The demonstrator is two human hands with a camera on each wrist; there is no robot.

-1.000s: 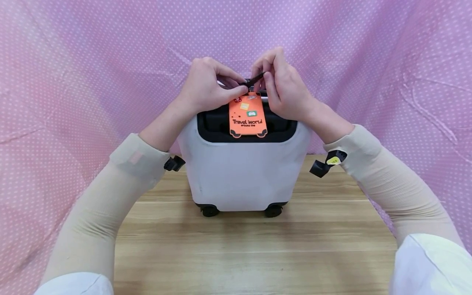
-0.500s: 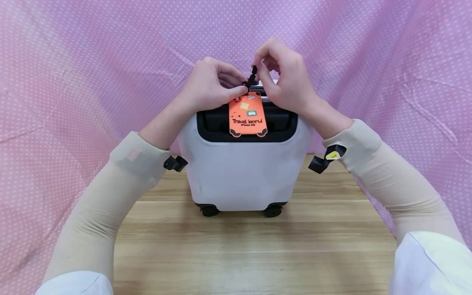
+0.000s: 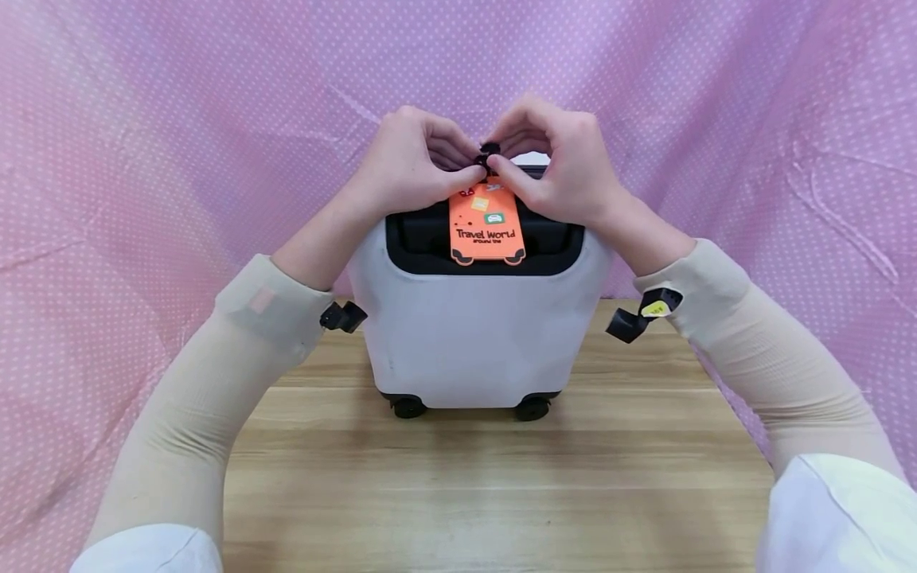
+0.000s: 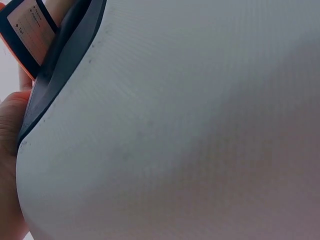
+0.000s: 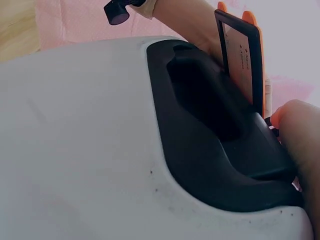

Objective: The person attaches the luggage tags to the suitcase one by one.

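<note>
An orange luggage tag (image 3: 489, 227) printed "Travel World" hangs at the top of a white suitcase (image 3: 469, 334) with a black top panel. Its back, with a card behind a dark frame, shows in the right wrist view. Just above the tag, my left hand (image 3: 411, 163) pinches the black strap (image 3: 490, 149) near its base. My right hand (image 3: 566, 159) pinches the same strap from the other side, thumb and fingertips meeting the left hand's. The strap's fastening is mostly covered by fingers. In the left wrist view the suitcase shell (image 4: 175, 125) fills most of the picture.
The suitcase stands upright on its black wheels (image 3: 532, 409) on a wood-grain tabletop (image 3: 494, 493). A pink dotted cloth (image 3: 716, 95) hangs behind and at both sides. Small black cameras (image 3: 629, 322) jut from the wrist cuffs.
My right hand first lifted the strap's free end upright, then brought it down and in against the left fingers. The left hand has stayed nearly still; the tag has shifted slightly right.
</note>
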